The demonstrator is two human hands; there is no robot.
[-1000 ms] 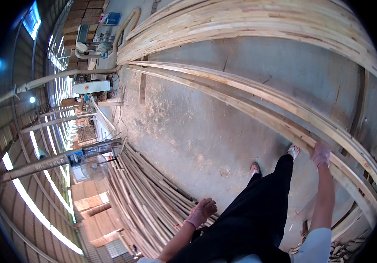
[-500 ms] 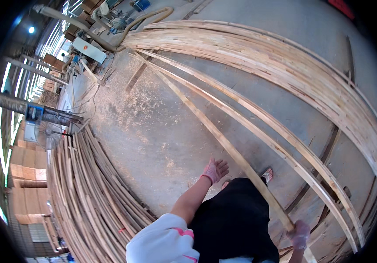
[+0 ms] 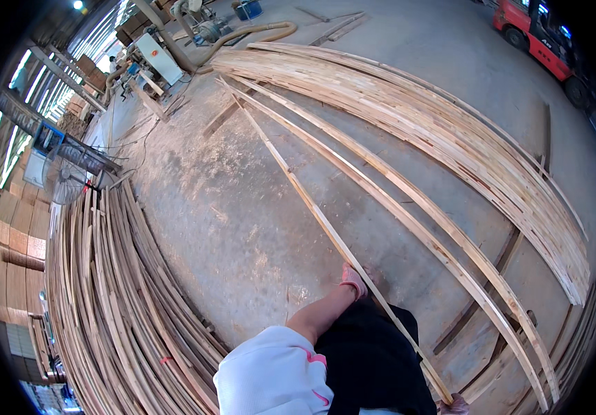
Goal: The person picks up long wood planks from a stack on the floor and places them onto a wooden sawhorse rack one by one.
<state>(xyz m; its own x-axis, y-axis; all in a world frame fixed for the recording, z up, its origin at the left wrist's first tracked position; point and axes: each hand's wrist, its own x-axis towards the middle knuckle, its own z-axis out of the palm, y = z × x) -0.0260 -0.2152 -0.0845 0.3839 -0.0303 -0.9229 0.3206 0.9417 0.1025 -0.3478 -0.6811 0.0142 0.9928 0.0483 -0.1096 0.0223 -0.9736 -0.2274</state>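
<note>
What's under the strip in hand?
Under the long wooden strip: grey floor, then black trousers near its lower end. The left hand shows at its edge; any part directly beneath is covered.

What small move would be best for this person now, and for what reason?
Probably firm up the left hand around the long wooden strip: this hand meets it partway along, the right hand holds its near part, and a long stretch runs beyond both hands.
</note>
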